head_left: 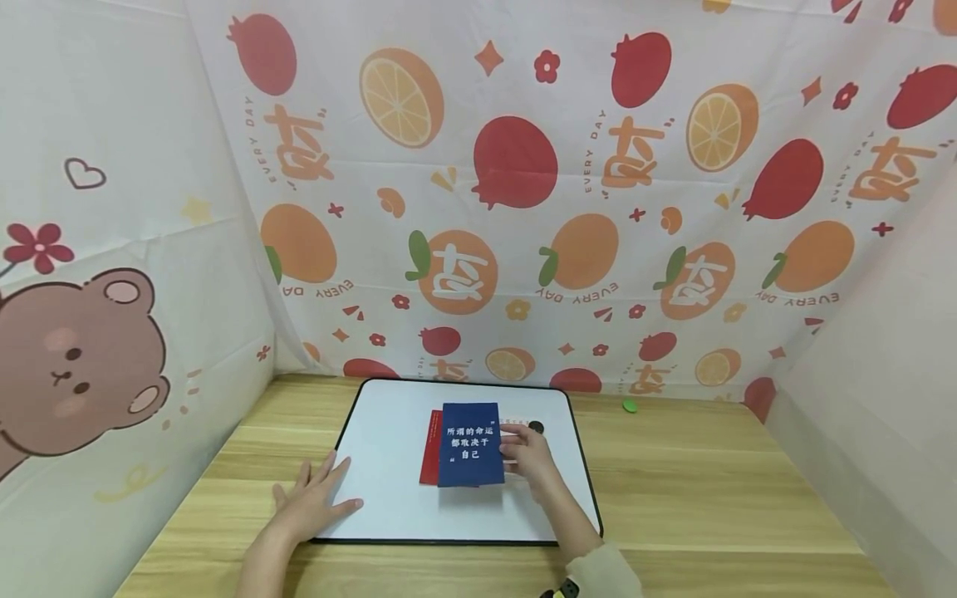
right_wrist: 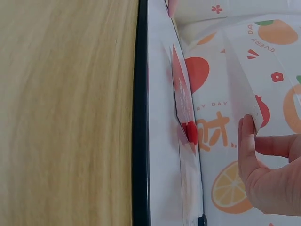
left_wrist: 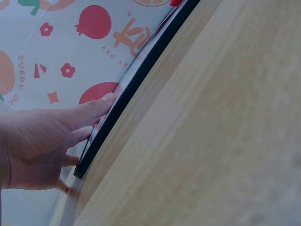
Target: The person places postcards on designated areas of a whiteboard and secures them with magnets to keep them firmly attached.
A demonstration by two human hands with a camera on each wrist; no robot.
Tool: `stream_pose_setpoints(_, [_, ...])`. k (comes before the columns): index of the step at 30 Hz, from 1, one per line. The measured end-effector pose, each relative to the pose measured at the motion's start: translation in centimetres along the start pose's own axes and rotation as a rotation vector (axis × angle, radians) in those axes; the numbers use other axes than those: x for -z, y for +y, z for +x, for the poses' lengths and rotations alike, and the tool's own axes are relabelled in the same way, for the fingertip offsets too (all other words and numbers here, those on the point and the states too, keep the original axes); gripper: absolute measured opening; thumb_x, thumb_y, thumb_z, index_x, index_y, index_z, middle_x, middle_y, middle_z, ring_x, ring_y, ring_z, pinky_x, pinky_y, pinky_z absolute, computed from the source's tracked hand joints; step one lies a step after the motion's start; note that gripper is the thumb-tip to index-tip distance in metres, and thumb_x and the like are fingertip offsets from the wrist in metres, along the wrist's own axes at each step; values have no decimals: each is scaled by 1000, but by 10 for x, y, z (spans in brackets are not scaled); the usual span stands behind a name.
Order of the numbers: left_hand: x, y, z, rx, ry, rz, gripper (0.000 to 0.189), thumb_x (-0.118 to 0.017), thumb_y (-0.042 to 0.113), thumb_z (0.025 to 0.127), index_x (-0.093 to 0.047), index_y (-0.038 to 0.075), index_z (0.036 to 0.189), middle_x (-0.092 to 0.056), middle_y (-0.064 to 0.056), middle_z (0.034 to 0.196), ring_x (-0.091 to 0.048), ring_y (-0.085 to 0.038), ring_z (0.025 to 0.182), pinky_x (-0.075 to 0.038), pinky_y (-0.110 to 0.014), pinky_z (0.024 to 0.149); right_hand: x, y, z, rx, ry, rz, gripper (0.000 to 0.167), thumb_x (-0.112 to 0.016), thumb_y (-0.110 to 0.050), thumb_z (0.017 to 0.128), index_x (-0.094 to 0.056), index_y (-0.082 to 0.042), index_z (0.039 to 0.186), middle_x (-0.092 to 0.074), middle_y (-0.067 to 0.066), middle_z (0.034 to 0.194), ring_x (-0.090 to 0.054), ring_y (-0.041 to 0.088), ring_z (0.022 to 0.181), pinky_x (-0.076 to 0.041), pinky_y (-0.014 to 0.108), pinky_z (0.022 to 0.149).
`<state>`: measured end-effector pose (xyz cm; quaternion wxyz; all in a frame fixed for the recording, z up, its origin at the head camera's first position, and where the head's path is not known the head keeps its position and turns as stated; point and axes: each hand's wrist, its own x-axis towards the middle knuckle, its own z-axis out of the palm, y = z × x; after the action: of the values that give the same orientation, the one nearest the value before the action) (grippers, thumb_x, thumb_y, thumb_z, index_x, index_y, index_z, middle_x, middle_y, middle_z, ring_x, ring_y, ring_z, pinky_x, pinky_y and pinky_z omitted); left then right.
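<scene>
My right hand (head_left: 529,455) pinches a blue card (head_left: 471,477) with white Chinese characters by its right edge. In the right wrist view the card's pale back (right_wrist: 242,84) shows between thumb and fingers, raised off the whiteboard (head_left: 389,515). Partly behind it in the head view, a red card (head_left: 429,457) is on the whiteboard; a small red piece (right_wrist: 190,132) sits at this card's end in the right wrist view. My left hand (head_left: 310,502) rests with spread fingers on the whiteboard's left edge, and the left wrist view shows its thumb at the black frame (left_wrist: 117,113).
A round black piece (head_left: 536,427) lies on the whiteboard beyond my right hand, beside faint lettering. Behind the board's right corner, a small green piece (head_left: 630,406) sits on the wooden table (head_left: 688,490). Fruit-printed cloth (head_left: 516,249) hangs along the back.
</scene>
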<state>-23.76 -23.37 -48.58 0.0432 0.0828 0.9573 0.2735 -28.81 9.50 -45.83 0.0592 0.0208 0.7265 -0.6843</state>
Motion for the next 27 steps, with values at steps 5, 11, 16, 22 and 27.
stream_pose_setpoints(5, [0,0,0,-4,3,-5,79,-61,47,83,-35,-5,137,-17,-32,142,-3,-63,121,7,-78,82,-4,2,2,-12,2,6,38,-51,7,86,-50,6,124,-61,12,96,-61,17,76,-53,31,67])
stream_pose_setpoints(11, [-1,0,0,-5,4,5,79,-61,47,83,-36,-5,137,-17,-32,142,-4,-63,121,6,-78,82,-8,3,3,-24,13,15,39,-51,7,86,-50,5,125,-62,11,95,-62,17,78,-53,31,68])
stream_pose_setpoints(16, [-1,-1,0,-2,5,6,79,-61,47,83,-36,-5,137,-17,-32,143,-4,-63,122,6,-78,82,-12,4,4,-21,3,37,40,-51,7,85,-48,7,126,-62,13,96,-62,18,79,-53,32,70])
stream_pose_setpoints(22, [0,0,0,2,4,3,79,-62,47,83,-36,-5,137,-17,-32,143,-4,-62,122,6,-78,82,-17,4,4,-18,5,56,39,-52,6,86,-50,6,124,-61,13,95,-62,19,79,-53,31,70])
stream_pose_setpoints(27, [0,1,0,3,6,-5,79,-62,47,83,-36,-5,137,-17,-32,142,-4,-62,122,6,-78,83,-21,2,2,2,8,56,35,-53,5,86,-53,5,121,-61,12,92,-62,18,77,-53,28,68])
